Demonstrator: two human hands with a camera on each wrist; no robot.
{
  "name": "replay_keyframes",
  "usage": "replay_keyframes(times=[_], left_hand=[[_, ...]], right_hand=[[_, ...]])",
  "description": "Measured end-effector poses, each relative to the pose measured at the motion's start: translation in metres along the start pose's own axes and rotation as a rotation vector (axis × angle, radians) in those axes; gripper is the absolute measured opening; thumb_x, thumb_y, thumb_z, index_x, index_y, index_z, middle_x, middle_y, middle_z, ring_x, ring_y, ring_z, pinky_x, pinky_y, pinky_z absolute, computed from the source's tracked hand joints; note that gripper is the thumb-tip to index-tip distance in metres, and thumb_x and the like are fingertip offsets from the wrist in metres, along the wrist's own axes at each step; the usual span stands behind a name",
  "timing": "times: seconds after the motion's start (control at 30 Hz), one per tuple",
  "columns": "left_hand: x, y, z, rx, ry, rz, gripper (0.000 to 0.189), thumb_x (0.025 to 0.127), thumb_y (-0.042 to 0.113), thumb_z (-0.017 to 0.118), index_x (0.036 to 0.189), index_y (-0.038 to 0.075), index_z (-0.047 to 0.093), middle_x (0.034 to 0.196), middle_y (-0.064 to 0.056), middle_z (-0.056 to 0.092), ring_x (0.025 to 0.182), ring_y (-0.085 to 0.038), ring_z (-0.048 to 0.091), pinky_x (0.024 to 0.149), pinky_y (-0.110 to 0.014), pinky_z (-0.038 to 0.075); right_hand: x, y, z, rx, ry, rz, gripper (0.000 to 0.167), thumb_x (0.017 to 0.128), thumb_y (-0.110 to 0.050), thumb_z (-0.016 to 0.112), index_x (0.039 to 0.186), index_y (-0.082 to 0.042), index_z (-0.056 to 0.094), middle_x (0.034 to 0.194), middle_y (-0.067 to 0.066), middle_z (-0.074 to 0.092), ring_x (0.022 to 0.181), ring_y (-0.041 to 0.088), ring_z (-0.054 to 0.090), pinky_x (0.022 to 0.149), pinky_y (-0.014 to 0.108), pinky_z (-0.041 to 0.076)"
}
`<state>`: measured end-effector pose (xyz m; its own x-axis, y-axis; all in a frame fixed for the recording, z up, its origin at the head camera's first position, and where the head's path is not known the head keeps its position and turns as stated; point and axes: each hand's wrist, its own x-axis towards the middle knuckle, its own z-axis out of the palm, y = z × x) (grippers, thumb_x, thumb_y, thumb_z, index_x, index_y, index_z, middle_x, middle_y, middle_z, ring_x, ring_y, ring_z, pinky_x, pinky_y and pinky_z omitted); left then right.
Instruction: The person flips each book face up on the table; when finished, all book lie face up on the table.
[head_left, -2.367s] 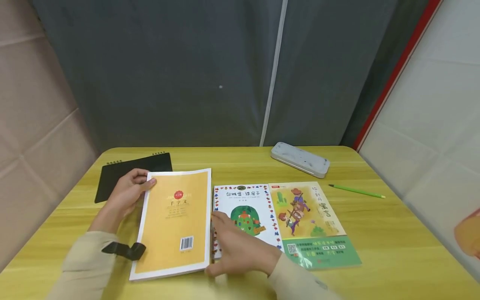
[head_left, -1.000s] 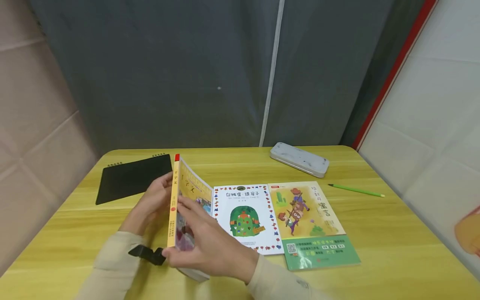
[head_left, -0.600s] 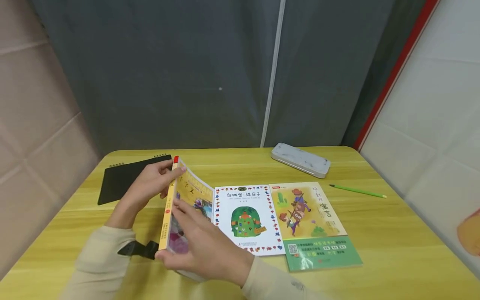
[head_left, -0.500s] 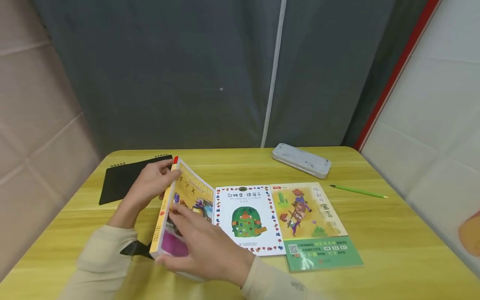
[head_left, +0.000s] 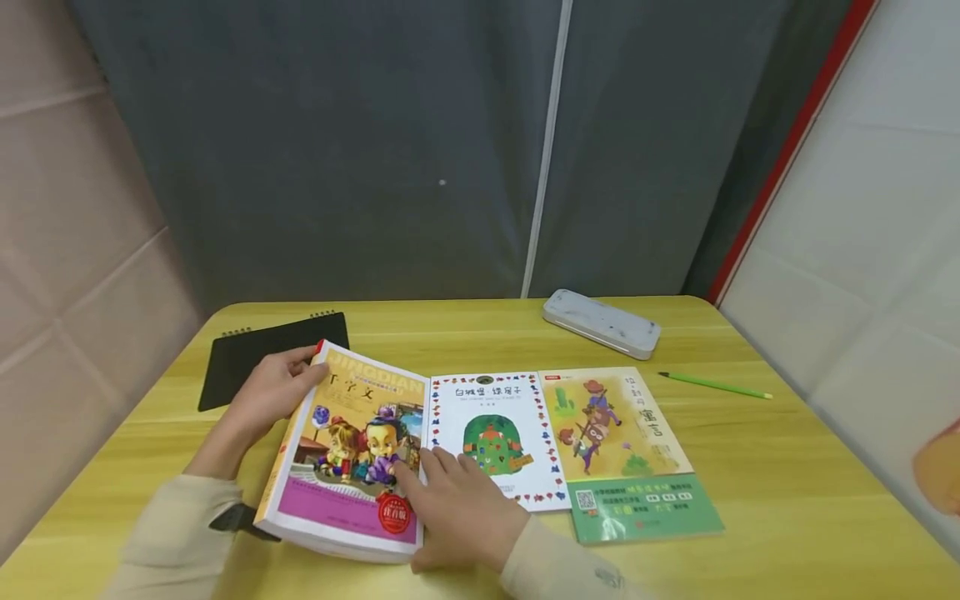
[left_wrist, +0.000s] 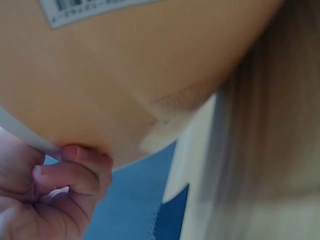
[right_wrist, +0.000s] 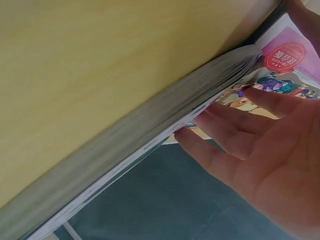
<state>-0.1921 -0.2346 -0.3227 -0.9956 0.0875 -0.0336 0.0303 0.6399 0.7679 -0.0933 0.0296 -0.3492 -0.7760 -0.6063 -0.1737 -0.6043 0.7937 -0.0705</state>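
In the head view a thick picture-covered book lies front cover up at the left, its spine side raised. My left hand grips its upper left corner, thumb on the cover and fingers underneath. Those curled fingers show against the orange back cover in the left wrist view. At the right edge my right hand rests extended fingers on the cover. In the right wrist view the fingers lie relaxed over the front cover, beside the page edges. A white book adjoins it, partly behind my right hand.
A yellow and green book lies right of the white one. A black spiral notebook sits behind my left hand. A grey pencil case and a green pencil lie at the back right of the wooden table.
The book has been turned over from its orange back, through standing on edge, to front cover up, and lowered leftward. My right hand has moved from the spine side to the right edge.
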Motion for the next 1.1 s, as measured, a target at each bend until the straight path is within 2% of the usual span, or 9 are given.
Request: replay_keyframes(times=[0.13,0.27,0.37,0.57,0.67,0.77,0.87,1.03,1.1], left_hand=[[0.001,-0.018,0.0,0.032,-0.021,-0.026,0.074,0.103,0.04,0.05,0.152,-0.009,0.024,0.108,-0.022,0.061,0.076,-0.016,0.065,0.063,-0.031,0.054],[0.004,-0.035,0.0,0.049,-0.081,-0.078,0.076,0.102,0.043,0.052,0.152,-0.008,0.025,0.105,-0.019,0.063,0.076,-0.017,0.066,0.063,-0.03,0.054],[0.003,-0.043,0.001,0.063,-0.123,-0.105,0.078,0.101,0.045,0.053,0.152,-0.008,0.026,0.095,-0.014,0.066,0.072,-0.016,0.065,0.058,-0.029,0.051],[0.001,-0.053,0.005,0.179,-0.124,-0.072,0.071,0.099,0.041,0.059,0.144,-0.01,0.041,0.071,-0.005,0.06,0.058,-0.016,0.056,0.05,-0.026,0.04],[0.0,-0.054,0.007,0.25,-0.103,-0.038,0.063,0.097,0.036,0.063,0.138,-0.009,0.051,0.065,-0.003,0.056,0.054,-0.016,0.051,0.048,-0.025,0.037],[0.001,-0.052,0.009,0.339,-0.081,0.009,0.057,0.096,0.035,0.065,0.13,-0.009,0.059,0.067,-0.004,0.055,0.057,-0.016,0.048,0.052,-0.027,0.037],[0.002,-0.048,0.011,0.397,-0.079,0.019,0.053,0.096,0.033,0.065,0.127,-0.01,0.061,0.068,-0.005,0.052,0.059,-0.016,0.047,0.056,-0.029,0.038],[0.005,-0.044,0.014,0.411,-0.111,0.003,0.052,0.098,0.029,0.062,0.127,-0.014,0.058,0.067,-0.005,0.052,0.055,-0.015,0.047,0.056,-0.029,0.04],[0.008,-0.045,0.014,0.4,-0.126,-0.009,0.052,0.099,0.029,0.061,0.129,-0.014,0.057,0.065,-0.006,0.053,0.054,-0.015,0.047,0.056,-0.029,0.04]], right_hand=[[-0.001,0.002,0.002,-0.037,0.007,-0.025,0.094,0.078,-0.06,0.073,0.155,-0.023,0.034,0.157,0.009,0.036,0.143,0.028,0.036,0.113,0.046,0.036],[-0.003,0.003,0.004,-0.047,0.006,-0.036,0.089,0.08,-0.059,0.07,0.154,-0.021,0.036,0.158,0.01,0.035,0.144,0.027,0.035,0.114,0.044,0.035],[-0.004,0.004,0.005,-0.038,0.007,-0.031,0.088,0.08,-0.058,0.07,0.153,-0.02,0.038,0.158,0.01,0.034,0.144,0.026,0.035,0.114,0.042,0.034],[-0.005,0.006,0.005,-0.005,-0.005,-0.034,0.085,0.082,-0.054,0.069,0.153,-0.019,0.039,0.16,0.01,0.03,0.146,0.026,0.032,0.115,0.042,0.033],[-0.006,0.005,0.006,-0.008,-0.007,-0.045,0.083,0.083,-0.054,0.067,0.153,-0.019,0.039,0.161,0.01,0.029,0.146,0.026,0.031,0.115,0.042,0.032],[-0.006,0.005,0.007,-0.028,0.003,-0.05,0.082,0.084,-0.056,0.066,0.152,-0.02,0.039,0.161,0.01,0.03,0.146,0.027,0.032,0.115,0.042,0.033],[-0.006,0.006,0.007,-0.06,0.021,-0.054,0.082,0.084,-0.059,0.065,0.152,-0.02,0.039,0.16,0.01,0.031,0.145,0.027,0.033,0.114,0.041,0.034],[-0.007,0.006,0.008,-0.089,0.03,-0.053,0.084,0.084,-0.062,0.065,0.152,-0.019,0.039,0.159,0.011,0.032,0.145,0.026,0.034,0.114,0.041,0.034],[-0.008,0.007,0.006,-0.059,0.008,-0.044,0.086,0.084,-0.062,0.066,0.153,-0.019,0.037,0.16,0.011,0.03,0.146,0.026,0.032,0.115,0.041,0.033]])
